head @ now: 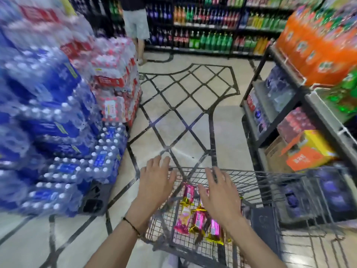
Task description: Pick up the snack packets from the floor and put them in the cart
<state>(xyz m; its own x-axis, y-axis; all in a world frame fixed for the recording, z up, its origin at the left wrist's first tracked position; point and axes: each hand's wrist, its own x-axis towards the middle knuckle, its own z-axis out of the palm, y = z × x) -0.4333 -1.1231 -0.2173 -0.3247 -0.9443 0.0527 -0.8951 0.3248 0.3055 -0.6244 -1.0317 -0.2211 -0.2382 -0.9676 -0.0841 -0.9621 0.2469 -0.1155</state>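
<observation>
A grey wire cart (257,176) stands in front of me on the shop floor. Several pink-and-gold snack packets (199,219) lie on its bottom, one more (188,193) nearer the front wall. My left hand (154,180) hovers over the cart's left rim, fingers spread, holding nothing. My right hand (218,196) hangs above the packets inside the cart, fingers apart and empty; it hides part of the pile. No packet shows on the floor in view.
Stacked packs of water bottles (58,132) crowd the left side. A metal shelf rack (289,105) with drink cartons stands on the right. A person (137,26) stands at the far drinks shelves. Patterned floor (183,113) stretches ahead of the cart.
</observation>
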